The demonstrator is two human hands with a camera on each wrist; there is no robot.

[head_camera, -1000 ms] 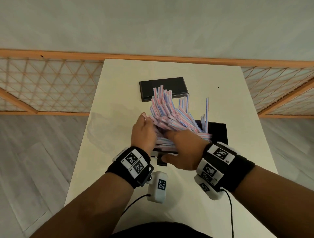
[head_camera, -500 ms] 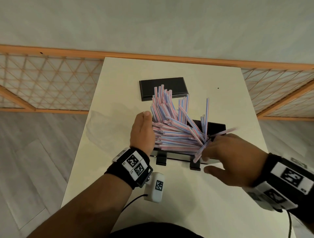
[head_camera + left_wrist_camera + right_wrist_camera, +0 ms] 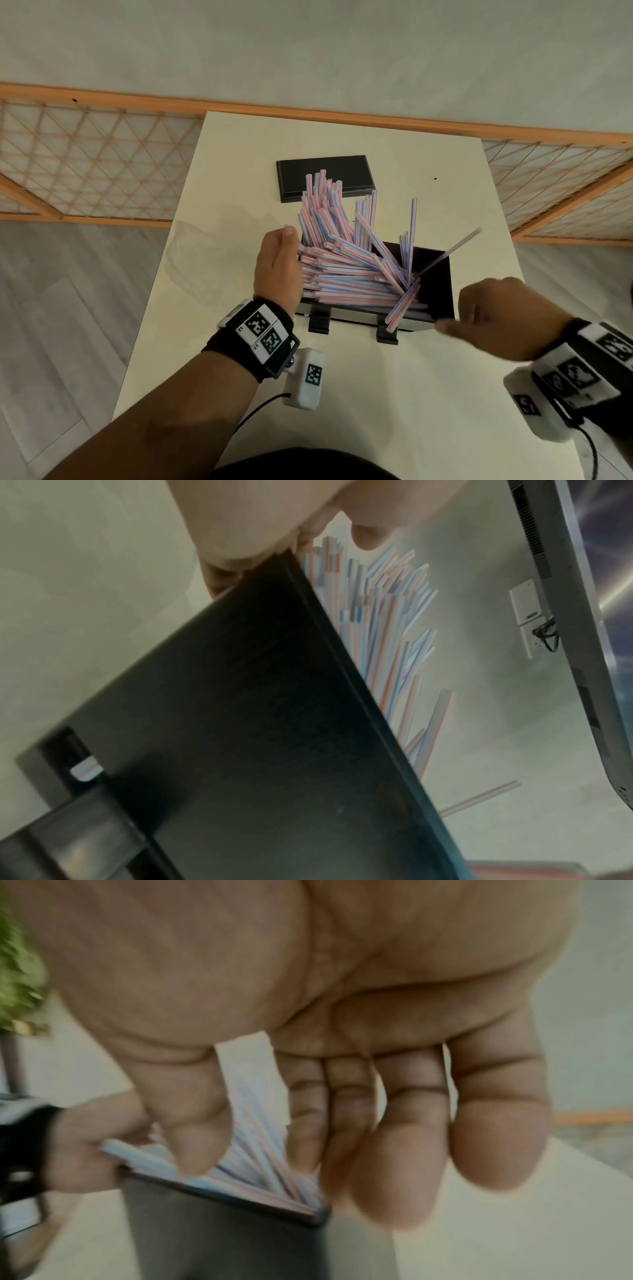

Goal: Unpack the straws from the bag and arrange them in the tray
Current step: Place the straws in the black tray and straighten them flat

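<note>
A heap of pink-and-blue striped straws (image 3: pixel 346 274) fills the left and middle of the black tray (image 3: pixel 435 284); several lean up against its far wall. My left hand (image 3: pixel 279 253) presses flat, fingers straight, against the straws' left ends; the left wrist view shows its fingers (image 3: pixel 274 520) at the tray's corner (image 3: pixel 240 723). My right hand (image 3: pixel 455 311) hovers at the tray's near right corner, fingers relaxed (image 3: pixel 411 1123), holding nothing. One blurred straw (image 3: pixel 448 251) sticks out over the right rim. The clear bag (image 3: pixel 191 246) lies crumpled left of the tray.
A flat black lid (image 3: pixel 325 174) lies behind the tray, partly hidden by upright straws. The white table (image 3: pixel 394 394) has bare surface in front of the tray and to its right. An orange lattice railing (image 3: pixel 85 164) runs behind the table.
My right hand pulled out of the heap and swung right and nearer, past the tray's right end. One straw was flicked out to the right. The left hand stayed against the straw ends.
</note>
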